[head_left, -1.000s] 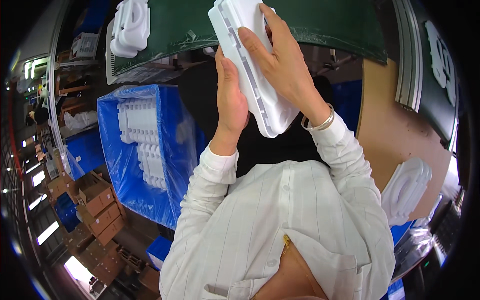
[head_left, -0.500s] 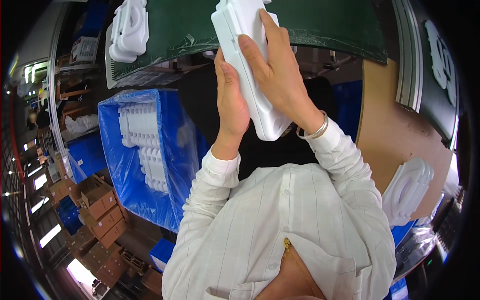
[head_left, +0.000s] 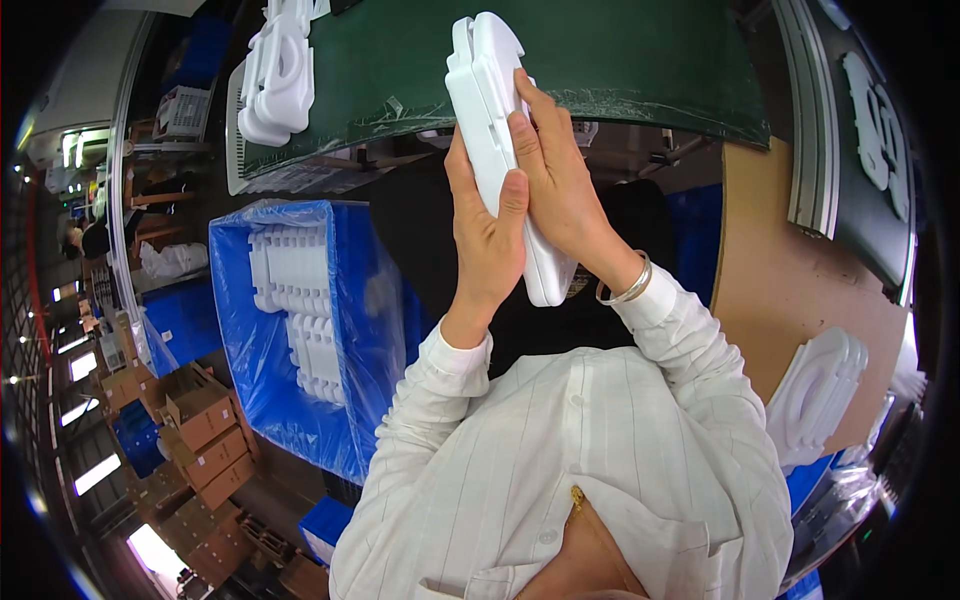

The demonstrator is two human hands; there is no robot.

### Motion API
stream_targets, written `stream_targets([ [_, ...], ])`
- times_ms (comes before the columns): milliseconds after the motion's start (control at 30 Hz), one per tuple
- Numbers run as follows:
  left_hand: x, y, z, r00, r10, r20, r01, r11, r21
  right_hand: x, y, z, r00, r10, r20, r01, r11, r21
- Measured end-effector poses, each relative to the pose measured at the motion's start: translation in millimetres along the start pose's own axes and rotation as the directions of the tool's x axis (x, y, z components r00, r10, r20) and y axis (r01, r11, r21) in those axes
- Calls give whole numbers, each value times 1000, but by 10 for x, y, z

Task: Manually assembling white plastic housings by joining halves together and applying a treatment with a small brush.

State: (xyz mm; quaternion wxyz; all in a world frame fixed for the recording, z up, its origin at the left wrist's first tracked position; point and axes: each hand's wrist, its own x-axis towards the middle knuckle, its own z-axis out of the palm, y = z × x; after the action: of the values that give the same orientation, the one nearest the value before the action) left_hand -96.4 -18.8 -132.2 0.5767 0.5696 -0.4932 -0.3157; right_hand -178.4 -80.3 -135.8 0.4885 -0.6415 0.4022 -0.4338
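A long white plastic part point(head_left: 482, 110) with rounded ends and a seam along its edge is squeezed between my two palms, tilted on its narrow side. My left hand point(head_left: 487, 225) presses its left face, thumb lying along the upper edge. Against the right face lies my right hand point(head_left: 562, 190), its fingers pointing toward the far end. The part's far end is over the green work table point(head_left: 640, 60), and its near end hangs before my shirt. The faces under my hands are hidden.
Similar white parts point(head_left: 278, 85) stand at the table's far left. A blue-lined bin point(head_left: 345, 300) on the left holds rows of white pieces. On the right, more white parts point(head_left: 820, 385) rest by a cardboard sheet point(head_left: 765, 260), near a metal rail point(head_left: 812, 130) and a dark belt.
Both hands have brought the white part slightly nearer to me, and its far end now shows fully. My left hand has shifted along it, its thumb now closer to my right hand.
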Motion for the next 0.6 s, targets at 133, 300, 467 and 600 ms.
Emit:
stream_targets([
  [133,47,-133,-21,995,-91,-51,86,993,-82,66,117,-34,998,-1,56,4,999,-40],
  [300,125,-218,-105,955,-254,-153,162,879,-449,95,277,-309,945,-231,-230,202,969,-142],
  [467,191,-245,-140,956,-196,-216,79,887,-455,-391,637,-435,826,461,325,-471,244,848],
  [600,154,-273,-25,949,-133,-286,-9,896,-445,-578,360,-243,760,419,496,-498,-115,860],
])
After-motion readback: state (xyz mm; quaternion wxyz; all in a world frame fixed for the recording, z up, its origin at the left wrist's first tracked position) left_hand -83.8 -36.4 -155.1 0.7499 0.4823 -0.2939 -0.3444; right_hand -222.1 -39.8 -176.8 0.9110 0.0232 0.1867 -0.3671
